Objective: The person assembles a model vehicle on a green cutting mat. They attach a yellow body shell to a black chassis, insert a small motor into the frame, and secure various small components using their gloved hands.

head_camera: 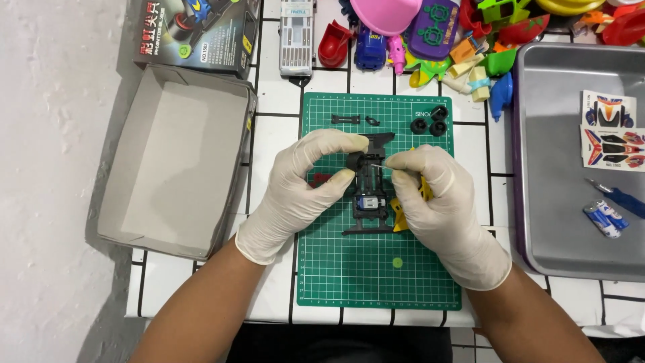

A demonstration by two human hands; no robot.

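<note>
1. Left hand [295,191], gloved, fingers closed, pinches a black wheel [355,162] beside the toy car chassis [369,195] on the green cutting mat [376,269].
2. Right hand [440,202], fingers closed, grips a thin metal axle [379,165]; keeping it level and aimed at the wheel's hub looks wise.

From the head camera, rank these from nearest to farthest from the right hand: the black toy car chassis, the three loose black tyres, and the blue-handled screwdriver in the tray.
From the gloved right hand:
1. Black plastic toy car chassis, touching its fingertips, just left.
2. Three loose black rubber tyres, up on the green mat.
3. Blue-handled screwdriver, far right in the grey metal tray.
</note>
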